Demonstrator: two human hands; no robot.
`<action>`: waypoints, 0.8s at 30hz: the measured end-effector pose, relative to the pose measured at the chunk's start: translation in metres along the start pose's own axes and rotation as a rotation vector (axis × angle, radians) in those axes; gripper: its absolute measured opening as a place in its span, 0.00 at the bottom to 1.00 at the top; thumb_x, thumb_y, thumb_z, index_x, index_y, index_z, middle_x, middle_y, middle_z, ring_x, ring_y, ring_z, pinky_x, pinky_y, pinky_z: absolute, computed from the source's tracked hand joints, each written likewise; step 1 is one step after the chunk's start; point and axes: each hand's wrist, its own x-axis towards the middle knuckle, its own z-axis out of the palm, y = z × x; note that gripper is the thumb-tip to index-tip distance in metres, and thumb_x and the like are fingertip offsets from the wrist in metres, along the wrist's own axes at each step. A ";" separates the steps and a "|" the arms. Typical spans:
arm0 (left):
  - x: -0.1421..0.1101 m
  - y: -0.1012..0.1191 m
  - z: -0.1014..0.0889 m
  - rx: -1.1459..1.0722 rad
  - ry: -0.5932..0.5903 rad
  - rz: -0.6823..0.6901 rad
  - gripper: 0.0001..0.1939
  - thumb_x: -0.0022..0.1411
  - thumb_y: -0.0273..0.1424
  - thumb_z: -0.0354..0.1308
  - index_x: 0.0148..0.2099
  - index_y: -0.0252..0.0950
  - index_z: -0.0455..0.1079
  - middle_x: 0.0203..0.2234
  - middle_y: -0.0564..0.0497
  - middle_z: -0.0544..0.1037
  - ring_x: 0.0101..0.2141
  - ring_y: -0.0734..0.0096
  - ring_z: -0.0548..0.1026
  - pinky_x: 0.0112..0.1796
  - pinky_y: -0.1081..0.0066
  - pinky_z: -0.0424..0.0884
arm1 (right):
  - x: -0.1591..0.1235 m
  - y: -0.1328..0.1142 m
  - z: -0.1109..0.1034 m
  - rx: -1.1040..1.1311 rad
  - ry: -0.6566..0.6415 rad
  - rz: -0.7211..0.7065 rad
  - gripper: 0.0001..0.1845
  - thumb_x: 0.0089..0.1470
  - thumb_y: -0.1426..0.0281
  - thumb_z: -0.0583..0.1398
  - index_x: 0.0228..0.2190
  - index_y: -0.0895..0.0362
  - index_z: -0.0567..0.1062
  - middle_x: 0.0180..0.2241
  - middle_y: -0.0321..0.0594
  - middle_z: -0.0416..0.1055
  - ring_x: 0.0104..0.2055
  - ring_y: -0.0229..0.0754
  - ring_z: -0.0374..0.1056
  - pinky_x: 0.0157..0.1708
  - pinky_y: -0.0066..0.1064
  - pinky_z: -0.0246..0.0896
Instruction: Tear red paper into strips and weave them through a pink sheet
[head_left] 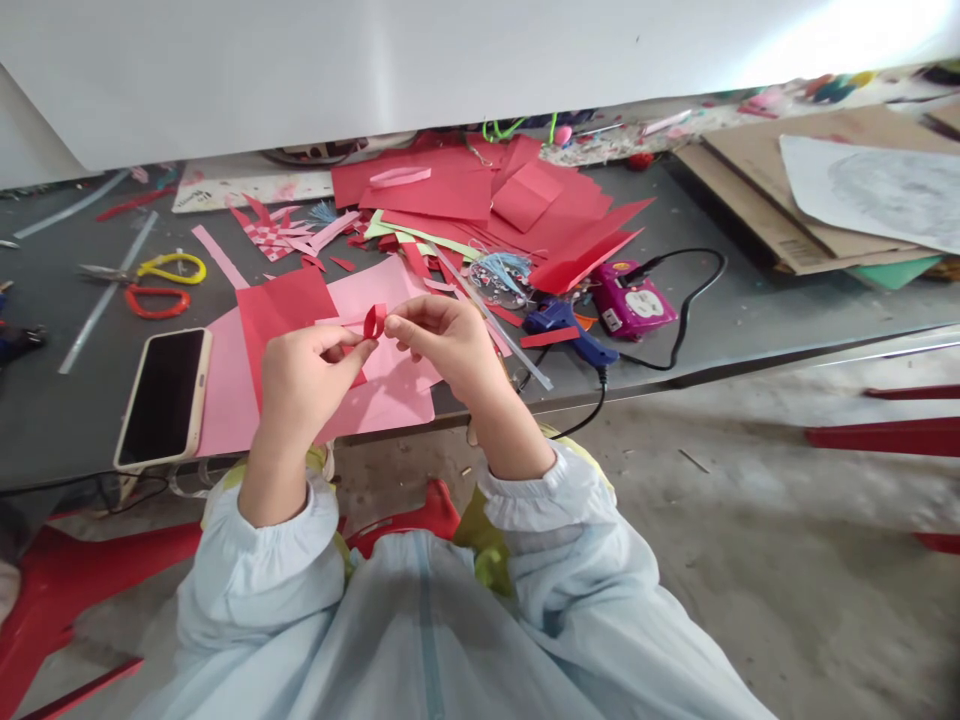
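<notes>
Both my hands work above the pink and red sheets at the table's front. My left hand (307, 375) pinches the lower end of a small red paper loop (374, 320) between thumb and forefinger. At the loop's right side, my right hand (444, 338) has its thumb and forefinger closed on the edge. Beneath them lie a red paper sheet (281, 305) and a larger pink paper sheet (232, 410). A phone (166, 395) with a dark screen rests on the pink paper's left edge. The blue glue gun (566, 328) lies right of my right hand, with a red strip across it.
Scissors (154, 280) with yellow and red handles lie at left beside a clear glue stick (112, 290). Red paper sheets (442, 195) pile up behind my hands. A purple box (634, 300) with a black cable sits at right, before stacked cardboard (787, 225). Red stools stand below.
</notes>
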 end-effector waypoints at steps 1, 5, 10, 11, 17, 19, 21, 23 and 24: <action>0.000 0.000 0.000 0.010 0.003 0.000 0.08 0.59 0.38 0.66 0.33 0.41 0.83 0.18 0.54 0.76 0.22 0.72 0.69 0.27 0.71 0.63 | 0.000 0.000 0.000 0.009 -0.006 0.003 0.28 0.38 0.45 0.72 0.27 0.57 0.77 0.24 0.35 0.75 0.25 0.32 0.66 0.23 0.26 0.61; -0.001 -0.001 0.002 0.045 0.019 0.013 0.10 0.59 0.40 0.66 0.33 0.41 0.83 0.18 0.54 0.76 0.21 0.71 0.70 0.27 0.71 0.63 | 0.000 -0.001 -0.001 0.033 -0.050 0.005 0.28 0.36 0.46 0.74 0.26 0.57 0.77 0.24 0.33 0.73 0.25 0.31 0.62 0.23 0.26 0.57; 0.000 0.000 0.008 0.058 -0.017 0.026 0.09 0.59 0.39 0.67 0.32 0.41 0.82 0.18 0.54 0.76 0.21 0.72 0.68 0.28 0.69 0.61 | 0.000 -0.002 -0.002 0.040 -0.059 0.003 0.28 0.38 0.45 0.72 0.26 0.57 0.77 0.25 0.35 0.73 0.25 0.31 0.59 0.23 0.27 0.55; 0.000 0.000 0.008 0.053 -0.031 0.025 0.08 0.59 0.39 0.67 0.33 0.41 0.83 0.18 0.54 0.76 0.22 0.72 0.69 0.28 0.69 0.62 | 0.000 -0.002 -0.002 0.039 -0.065 0.008 0.28 0.38 0.44 0.72 0.26 0.57 0.77 0.26 0.35 0.73 0.25 0.31 0.60 0.24 0.27 0.55; 0.007 -0.018 -0.014 0.027 -0.043 -0.049 0.16 0.58 0.41 0.67 0.47 0.42 0.82 0.27 0.53 0.79 0.26 0.70 0.71 0.33 0.68 0.66 | 0.001 -0.003 -0.014 0.026 0.030 -0.037 0.24 0.42 0.48 0.71 0.26 0.56 0.76 0.24 0.32 0.69 0.25 0.30 0.58 0.27 0.28 0.57; 0.010 -0.031 -0.027 0.085 0.041 -0.096 0.16 0.60 0.40 0.64 0.48 0.41 0.81 0.28 0.52 0.79 0.28 0.68 0.72 0.35 0.68 0.66 | 0.002 -0.005 -0.021 0.021 0.092 -0.046 0.22 0.41 0.50 0.72 0.27 0.55 0.76 0.24 0.31 0.68 0.25 0.30 0.58 0.26 0.28 0.57; 0.013 -0.042 -0.037 0.164 0.082 -0.132 0.15 0.60 0.38 0.63 0.48 0.41 0.81 0.30 0.51 0.80 0.30 0.66 0.73 0.36 0.66 0.67 | 0.001 -0.008 -0.028 0.019 0.141 -0.045 0.21 0.40 0.52 0.73 0.27 0.55 0.77 0.23 0.31 0.67 0.24 0.30 0.57 0.26 0.28 0.57; 0.015 -0.049 -0.041 0.252 0.079 -0.165 0.15 0.61 0.36 0.61 0.49 0.41 0.80 0.33 0.49 0.81 0.32 0.62 0.75 0.39 0.64 0.68 | 0.000 -0.010 -0.033 0.021 0.171 -0.045 0.20 0.40 0.53 0.73 0.27 0.54 0.77 0.23 0.30 0.67 0.24 0.30 0.57 0.26 0.28 0.57; 0.017 -0.051 -0.040 0.284 0.065 -0.171 0.14 0.62 0.35 0.61 0.49 0.41 0.80 0.35 0.48 0.82 0.34 0.60 0.77 0.41 0.63 0.69 | 0.000 -0.011 -0.034 0.023 0.182 -0.050 0.19 0.40 0.54 0.73 0.27 0.54 0.77 0.23 0.30 0.67 0.24 0.30 0.58 0.26 0.28 0.57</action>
